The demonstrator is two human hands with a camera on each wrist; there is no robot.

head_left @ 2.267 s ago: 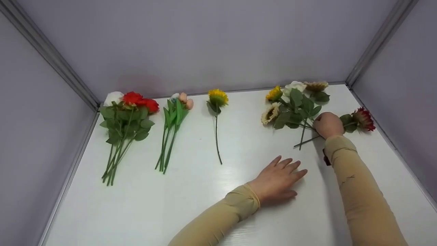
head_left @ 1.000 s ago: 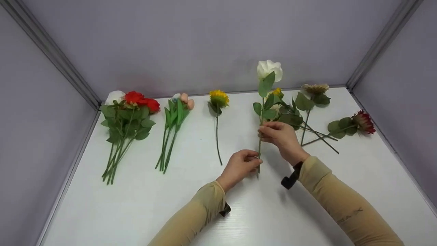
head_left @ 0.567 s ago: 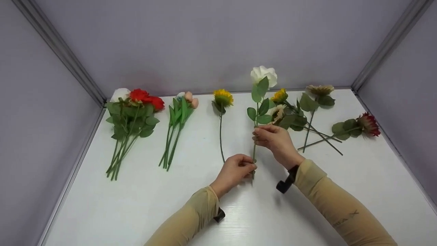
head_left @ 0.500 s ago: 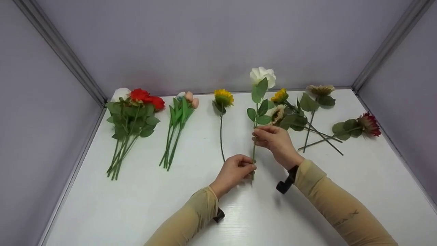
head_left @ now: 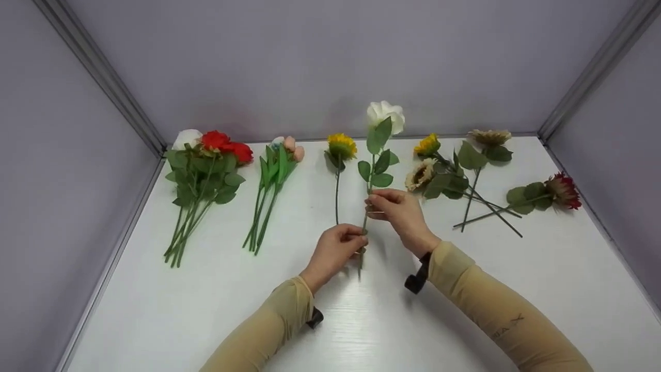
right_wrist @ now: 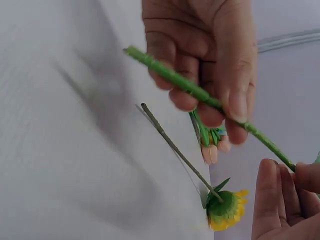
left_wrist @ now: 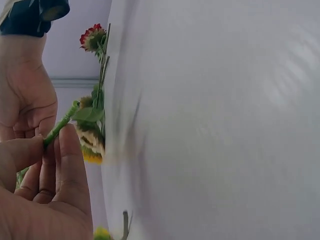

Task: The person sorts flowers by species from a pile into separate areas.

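A white rose with green leaves stands nearly upright above the table, its bloom toward the back wall. My right hand pinches its stem just below the leaves. Lower down, my left hand pinches the same stem, whose bare end pokes out beneath the fingers. The right wrist view shows the green stem running through both hands, clear of the tabletop. Just left of the rose lies a single yellow sunflower, the end of its stem hidden behind my left hand in the head view.
On the white table, red roses and a white one lie bunched at the left, beside peach tulips. Right of my hands are a yellow sunflower, cream sunflowers and a dark red flower, stems crossing. Walls surround the back and sides.
My right hand has lifted the white rose out of the right-hand pile and carried it left. My left hand, earlier flat over the table, has come to pinch the lower stem.
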